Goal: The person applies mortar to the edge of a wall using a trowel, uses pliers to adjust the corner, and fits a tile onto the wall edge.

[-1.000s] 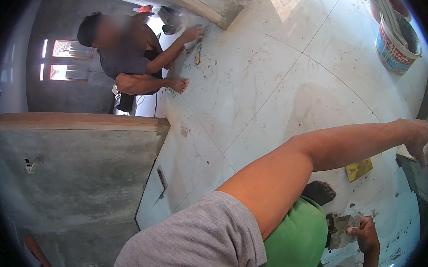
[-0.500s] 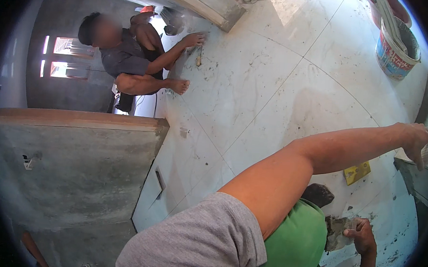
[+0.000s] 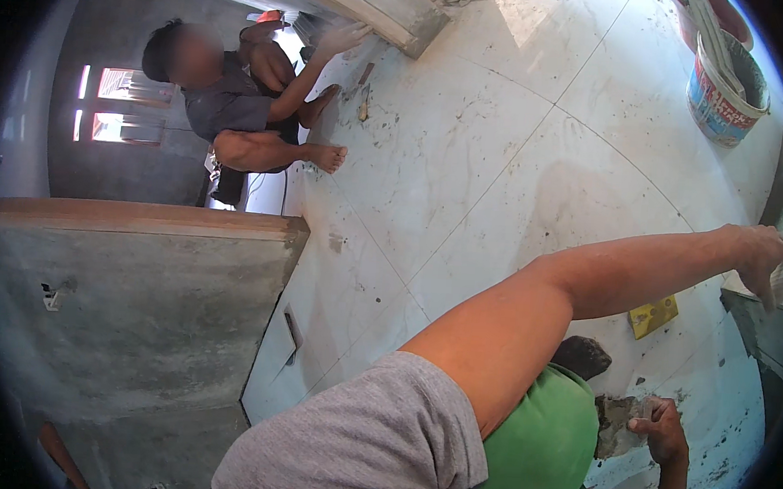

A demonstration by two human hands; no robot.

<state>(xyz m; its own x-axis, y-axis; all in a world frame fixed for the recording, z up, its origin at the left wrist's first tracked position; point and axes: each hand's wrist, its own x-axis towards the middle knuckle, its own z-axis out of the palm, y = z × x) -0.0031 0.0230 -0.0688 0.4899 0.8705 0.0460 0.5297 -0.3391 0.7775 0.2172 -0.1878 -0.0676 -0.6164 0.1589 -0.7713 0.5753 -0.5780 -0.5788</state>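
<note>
My left hand (image 3: 758, 264) reaches to the right rim of the view, thumb and fingers apart, fingertips by a dark upright edge. Below, my right hand (image 3: 663, 431) grips a mortar-smeared flat tool (image 3: 621, 420), held low over the tiles. A dark lump (image 3: 583, 355) and a yellow flat piece (image 3: 653, 316) lie between my two hands on the white tiled floor (image 3: 503, 135). My grey sleeve and a green-clad part of my body fill the bottom middle.
A co-worker (image 3: 231, 103) crouches barefoot at upper left, near small sticks (image 3: 363, 108). A grey wall (image 3: 131, 319) with a wooden top edge spans the lower left. A bucket (image 3: 722, 107) holding long strips stands top right. A concrete step (image 3: 394, 19) juts in at the top.
The co-worker's hand has lifted up from the floor, uncovering more of their foot. My hands shifted slightly at first and hold the same pose now.
</note>
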